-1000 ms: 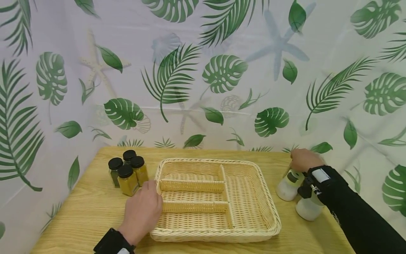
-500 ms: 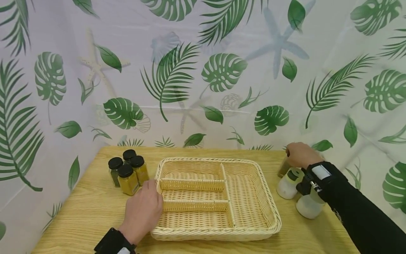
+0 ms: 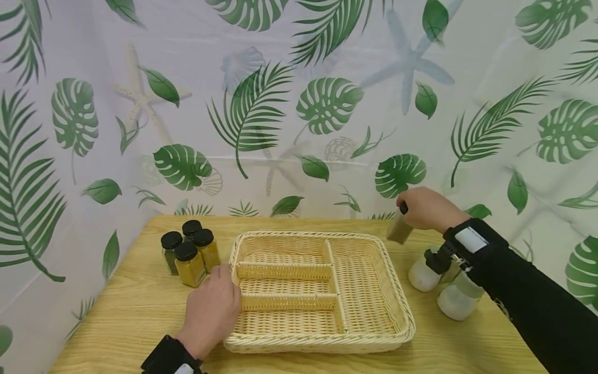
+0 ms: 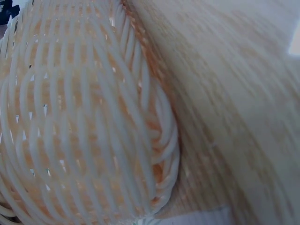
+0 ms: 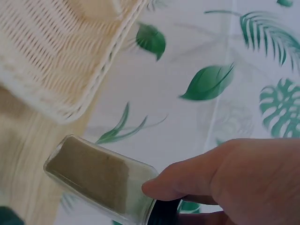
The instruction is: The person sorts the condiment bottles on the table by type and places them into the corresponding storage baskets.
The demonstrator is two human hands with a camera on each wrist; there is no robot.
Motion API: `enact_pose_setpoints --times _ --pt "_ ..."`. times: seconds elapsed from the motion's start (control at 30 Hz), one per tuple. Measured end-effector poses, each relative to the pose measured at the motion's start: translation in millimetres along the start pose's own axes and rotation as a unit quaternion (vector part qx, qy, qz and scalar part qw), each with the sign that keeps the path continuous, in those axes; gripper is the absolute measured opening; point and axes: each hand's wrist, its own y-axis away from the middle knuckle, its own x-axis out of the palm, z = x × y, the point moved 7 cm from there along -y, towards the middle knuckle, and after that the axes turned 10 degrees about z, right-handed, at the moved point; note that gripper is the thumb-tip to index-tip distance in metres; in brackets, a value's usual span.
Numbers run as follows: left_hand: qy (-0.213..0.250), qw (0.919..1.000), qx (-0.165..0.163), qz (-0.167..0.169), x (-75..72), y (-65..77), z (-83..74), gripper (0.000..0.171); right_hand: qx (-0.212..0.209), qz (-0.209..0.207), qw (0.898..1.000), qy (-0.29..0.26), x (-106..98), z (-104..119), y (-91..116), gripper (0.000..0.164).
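My right hand [image 3: 432, 209] grips a glass spice jar [image 3: 398, 229] by its black lid, above the table behind the basket's right side. In the right wrist view, grey-brown powder partly fills this tilted jar [image 5: 91, 176], and the thumb lies at its neck. My left hand [image 3: 212, 309] holds the left rim of a pale wicker basket [image 3: 366, 291], its fingertips hidden by the rim and hand. The basket has three narrow compartments on the left and a long one on the right. Only the basket's woven wall [image 4: 79, 117] and the tabletop show in the left wrist view.
Several black-lidded jars [image 3: 190, 267] with yellow and dark green contents stand left of the basket. To its right are jars of white contents [image 3: 422, 274], partly hidden by the right wrist. A leaf-print cloth [image 3: 299, 130] hangs behind the wooden table [image 3: 126, 296].
My right hand has lifted the grey-brown jar from the group at the right and carried it up and left towards the basket. The left hand stays on the rim.
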Motion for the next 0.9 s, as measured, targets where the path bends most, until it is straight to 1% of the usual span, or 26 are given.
enact_pose_setpoints --times 0.17,0.23,0.4,0.53,0.6,0.7,0.9 --pt "0.0 1.0 -0.002 0.0 -0.5 0.9 1.7 0.026 -0.047 -0.021 0.998 0.02 -14 42 3 0.031" --pt "0.0 1.0 -0.002 0.001 -0.2 0.7 2.2 0.028 -0.067 -0.03 0.997 0.025 -19 60 5 0.03" --pt "0.0 1.0 0.004 -0.006 -0.5 0.8 1.3 0.027 -0.109 -0.042 0.993 0.033 -24 101 12 0.026" --pt "-0.011 0.9997 0.009 -0.021 -2.1 1.4 0.7 0.023 -0.146 -0.051 0.987 0.036 -25 137 14 0.025" --pt "-0.02 0.9993 0.011 -0.028 -3.2 1.7 0.7 0.021 -0.162 -0.053 0.985 0.035 -24 154 12 0.023" --pt "-0.024 0.999 0.014 -0.033 -4.2 2.2 1.4 0.018 -0.182 -0.043 0.982 0.033 -19 177 6 0.014" --pt "-0.022 0.9989 0.016 -0.038 -3.8 2.5 0.7 0.017 -0.208 -0.01 0.978 0.032 -2 214 -9 0.013"
